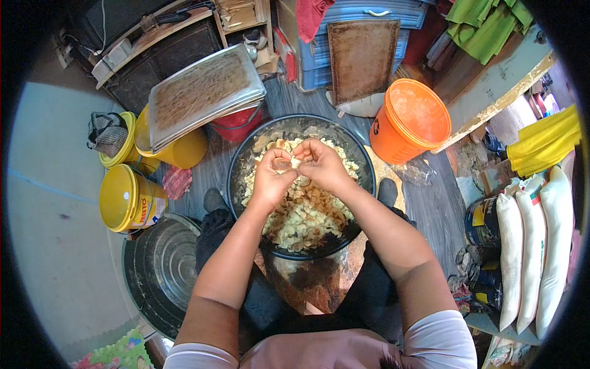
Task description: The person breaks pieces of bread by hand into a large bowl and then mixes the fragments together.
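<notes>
A wide black basin (362, 212) stands between my knees, filled with torn, crumbly pieces that look like bread (301, 224), pale cream with some browned bits. Above the far half of the heap, my left hand (273, 178) and my right hand (322, 167) meet. Their fingertips are pinched together on one small pale bread piece (295, 163), which both hands hold. My fingers partly cover that piece, and my hands hide some of the heap under them.
An orange bucket (412, 120) stands right of the basin. Stacked baking trays (206, 92) rest over yellow and red buckets at the left. A yellow lidded bucket (123, 197) and large black lid (166, 270) are nearer. Full white sacks (528, 252) stand far right.
</notes>
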`<state>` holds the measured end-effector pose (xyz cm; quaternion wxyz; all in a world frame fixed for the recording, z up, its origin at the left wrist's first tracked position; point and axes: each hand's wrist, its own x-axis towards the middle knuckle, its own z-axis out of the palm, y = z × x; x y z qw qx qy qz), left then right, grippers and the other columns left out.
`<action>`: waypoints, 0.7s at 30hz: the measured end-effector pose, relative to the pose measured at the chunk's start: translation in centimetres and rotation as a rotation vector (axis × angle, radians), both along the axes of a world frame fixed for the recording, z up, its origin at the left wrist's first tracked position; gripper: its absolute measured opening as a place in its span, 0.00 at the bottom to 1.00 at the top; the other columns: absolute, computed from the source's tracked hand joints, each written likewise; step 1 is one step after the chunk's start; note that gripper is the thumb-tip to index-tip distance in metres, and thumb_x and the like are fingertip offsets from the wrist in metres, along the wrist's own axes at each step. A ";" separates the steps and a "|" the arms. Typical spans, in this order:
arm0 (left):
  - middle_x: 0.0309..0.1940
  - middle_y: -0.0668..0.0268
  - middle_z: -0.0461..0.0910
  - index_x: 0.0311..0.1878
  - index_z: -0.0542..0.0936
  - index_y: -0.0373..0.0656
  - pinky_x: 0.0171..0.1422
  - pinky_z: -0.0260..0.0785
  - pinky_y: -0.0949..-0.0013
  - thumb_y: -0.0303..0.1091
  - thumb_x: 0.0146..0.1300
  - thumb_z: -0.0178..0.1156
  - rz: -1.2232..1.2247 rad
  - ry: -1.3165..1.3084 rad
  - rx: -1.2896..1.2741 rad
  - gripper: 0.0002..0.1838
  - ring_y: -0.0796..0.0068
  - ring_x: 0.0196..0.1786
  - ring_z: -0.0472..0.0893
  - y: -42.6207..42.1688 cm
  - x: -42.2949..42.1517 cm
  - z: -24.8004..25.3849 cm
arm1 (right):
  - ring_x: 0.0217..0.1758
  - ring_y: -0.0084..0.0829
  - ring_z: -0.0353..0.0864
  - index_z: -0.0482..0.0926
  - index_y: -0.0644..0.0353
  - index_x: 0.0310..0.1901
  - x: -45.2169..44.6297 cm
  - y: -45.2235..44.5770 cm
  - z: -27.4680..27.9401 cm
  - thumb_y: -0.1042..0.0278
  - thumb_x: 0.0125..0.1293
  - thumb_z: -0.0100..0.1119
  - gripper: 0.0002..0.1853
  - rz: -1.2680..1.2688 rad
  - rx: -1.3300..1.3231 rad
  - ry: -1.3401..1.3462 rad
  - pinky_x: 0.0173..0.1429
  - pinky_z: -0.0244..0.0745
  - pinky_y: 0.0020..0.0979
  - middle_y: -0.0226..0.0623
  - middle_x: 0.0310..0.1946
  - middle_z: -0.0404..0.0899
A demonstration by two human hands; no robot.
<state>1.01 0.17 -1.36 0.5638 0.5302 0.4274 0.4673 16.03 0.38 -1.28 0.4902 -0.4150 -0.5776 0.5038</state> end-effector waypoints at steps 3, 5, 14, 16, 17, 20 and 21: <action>0.31 0.70 0.73 0.37 0.69 0.41 0.32 0.67 0.79 0.17 0.47 0.60 0.015 0.090 -0.129 0.15 0.84 0.31 0.73 -0.1 -0.6 0.5 | 0.37 0.23 0.76 0.74 0.64 0.38 0.4 0.0 0.7 0.79 0.54 0.56 0.09 -0.154 0.182 -0.432 0.43 0.72 0.25 0.34 0.33 0.77; 0.30 0.70 0.72 0.37 0.69 0.41 0.31 0.67 0.78 0.16 0.47 0.60 0.030 -0.005 -0.115 0.15 0.83 0.30 0.73 0.0 -0.6 0.2 | 0.39 0.24 0.77 0.75 0.65 0.38 1.0 0.9 -0.5 0.75 0.55 0.57 0.08 -0.157 0.078 -0.186 0.44 0.72 0.26 0.36 0.33 0.79; 0.30 0.68 0.73 0.39 0.70 0.41 0.31 0.67 0.79 0.18 0.49 0.58 -0.012 -0.012 -0.060 0.14 0.80 0.29 0.74 -0.2 -0.2 0.1 | 0.32 0.20 0.71 0.77 0.63 0.38 0.2 -0.8 0.5 0.75 0.53 0.60 0.09 0.007 0.185 -0.307 0.38 0.69 0.23 0.30 0.31 0.74; 0.31 0.67 0.73 0.40 0.70 0.42 0.31 0.66 0.79 0.18 0.49 0.58 0.001 0.096 -0.003 0.14 0.80 0.29 0.74 0.0 -0.2 -0.2 | 0.32 0.20 0.71 0.77 0.63 0.37 0.1 -1.1 0.6 0.76 0.52 0.60 0.09 -0.023 0.230 -0.330 0.37 0.68 0.23 0.30 0.30 0.73; 0.30 0.68 0.73 0.40 0.70 0.42 0.31 0.66 0.79 0.18 0.48 0.58 0.021 0.192 0.144 0.15 0.80 0.29 0.74 0.2 -0.3 -0.8 | 0.32 0.19 0.71 0.76 0.63 0.35 0.0 -1.3 0.7 0.76 0.51 0.60 0.09 -0.052 0.274 -0.354 0.37 0.68 0.23 0.30 0.30 0.73; 0.30 0.68 0.72 0.41 0.70 0.41 0.31 0.65 0.78 0.19 0.47 0.58 0.087 0.401 0.313 0.16 0.79 0.28 0.73 0.4 -0.4 -1.1 | 0.34 0.31 0.74 0.75 0.64 0.33 -0.2 -1.5 0.7 0.75 0.47 0.59 0.09 -0.043 0.223 -0.303 0.39 0.70 0.29 0.39 0.30 0.73; 0.30 0.67 0.72 0.42 0.70 0.41 0.30 0.66 0.77 0.19 0.46 0.58 0.135 0.516 0.334 0.17 0.77 0.27 0.73 0.4 -0.5 -1.1 | 0.34 0.31 0.74 0.75 0.64 0.33 -0.3 -1.5 1.0 0.75 0.47 0.59 0.09 -0.040 0.222 -0.304 0.39 0.70 0.29 0.39 0.30 0.73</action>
